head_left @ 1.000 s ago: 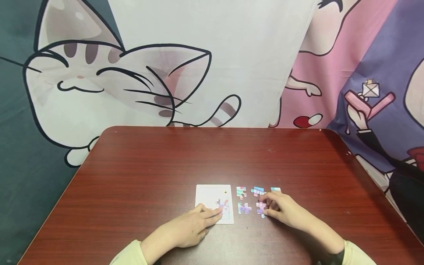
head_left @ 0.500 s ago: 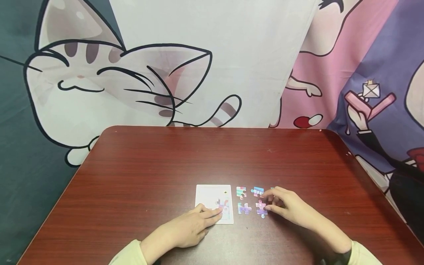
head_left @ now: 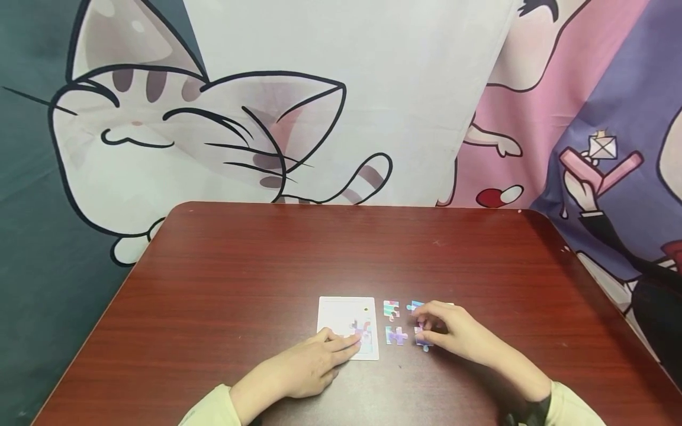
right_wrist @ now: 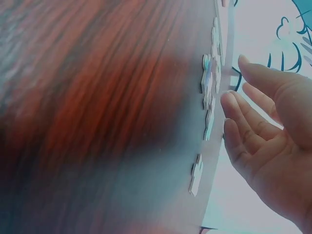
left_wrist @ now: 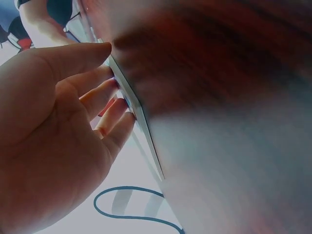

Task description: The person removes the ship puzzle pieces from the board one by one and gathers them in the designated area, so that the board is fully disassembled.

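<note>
In the head view my left hand (head_left: 306,367) rests with extended fingers on the near part of a white puzzle board (head_left: 333,310), where a few colourful pieces (head_left: 364,326) lie. The left wrist view shows its fingertips (left_wrist: 127,118) right at the board's edge. My right hand (head_left: 463,334) hovers over loose jigsaw pieces, thumb and fingers bent and apart. Below it lies a pink-purple piece (head_left: 421,339), partly hidden by the fingers, with a blue piece (head_left: 415,306) just behind. From the right wrist view, nothing sits between the fingers (right_wrist: 230,100).
Between board and right hand lie a green-pink piece (head_left: 391,308) and a purple piece (head_left: 396,336). Another piece (head_left: 450,304) peeks out behind the right hand. All lie flat on the brown wooden table (head_left: 319,254). A cat-print cloth (head_left: 298,35) hangs behind it.
My right hand drew back a little to the right from the pink-purple piece, then came left over it again. The left hand stays on the board. The head view has shifted slightly.
</note>
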`<state>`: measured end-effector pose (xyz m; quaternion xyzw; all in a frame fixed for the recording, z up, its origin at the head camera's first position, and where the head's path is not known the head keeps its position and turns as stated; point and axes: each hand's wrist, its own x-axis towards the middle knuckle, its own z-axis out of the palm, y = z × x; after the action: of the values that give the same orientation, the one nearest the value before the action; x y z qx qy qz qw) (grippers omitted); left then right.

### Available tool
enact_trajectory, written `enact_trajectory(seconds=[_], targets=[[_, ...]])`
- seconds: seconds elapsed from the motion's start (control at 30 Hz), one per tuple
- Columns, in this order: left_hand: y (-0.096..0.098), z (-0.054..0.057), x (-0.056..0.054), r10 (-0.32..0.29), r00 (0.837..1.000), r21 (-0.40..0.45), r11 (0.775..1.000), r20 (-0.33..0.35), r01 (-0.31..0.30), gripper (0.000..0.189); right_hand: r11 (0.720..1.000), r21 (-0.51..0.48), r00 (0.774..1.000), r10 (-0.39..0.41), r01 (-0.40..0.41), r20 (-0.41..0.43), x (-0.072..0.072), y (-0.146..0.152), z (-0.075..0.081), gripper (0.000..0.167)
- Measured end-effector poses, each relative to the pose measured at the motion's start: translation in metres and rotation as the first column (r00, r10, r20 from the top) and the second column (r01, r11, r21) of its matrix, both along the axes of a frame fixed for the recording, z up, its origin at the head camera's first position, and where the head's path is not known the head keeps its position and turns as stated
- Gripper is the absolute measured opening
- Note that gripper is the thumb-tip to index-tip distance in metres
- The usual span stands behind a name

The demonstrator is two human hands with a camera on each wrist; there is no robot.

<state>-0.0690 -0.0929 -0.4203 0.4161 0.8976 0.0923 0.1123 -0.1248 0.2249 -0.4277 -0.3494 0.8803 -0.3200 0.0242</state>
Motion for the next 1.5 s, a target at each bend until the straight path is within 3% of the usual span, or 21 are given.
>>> enact_trajectory(seconds=[0.43,0.67,1.03,1.33,1.5], targets=[[-0.003,0.004,0.001,0.020,1.000,0.005,1.000,0.016,-0.020,0.051,0.999,-0.021,0.997,0.028,-0.026,0.067,-0.013,-0.030,-0.001,0.032],[-0.001,0.000,0.000,0.015,1.000,0.020,1.000,0.022,-0.016,0.053,0.999,-0.002,0.996,0.048,-0.048,0.072,-0.026,-0.041,0.007,0.029],[-0.001,0.003,0.000,0.012,1.000,0.021,1.000,0.029,-0.012,0.054,0.993,-0.016,0.989,0.114,-0.113,0.092,-0.041,-0.060,0.018,0.027],[-0.001,0.002,0.001,0.030,0.997,0.013,0.999,0.071,-0.031,0.056,0.982,0.072,0.978,0.166,-0.175,0.123,-0.044,-0.081,0.019,0.021],[-0.001,0.001,0.000,0.020,0.998,0.007,1.000,0.058,-0.021,0.055,0.967,0.148,0.974,0.191,-0.208,0.121,-0.044,-0.089,0.018,0.025]])
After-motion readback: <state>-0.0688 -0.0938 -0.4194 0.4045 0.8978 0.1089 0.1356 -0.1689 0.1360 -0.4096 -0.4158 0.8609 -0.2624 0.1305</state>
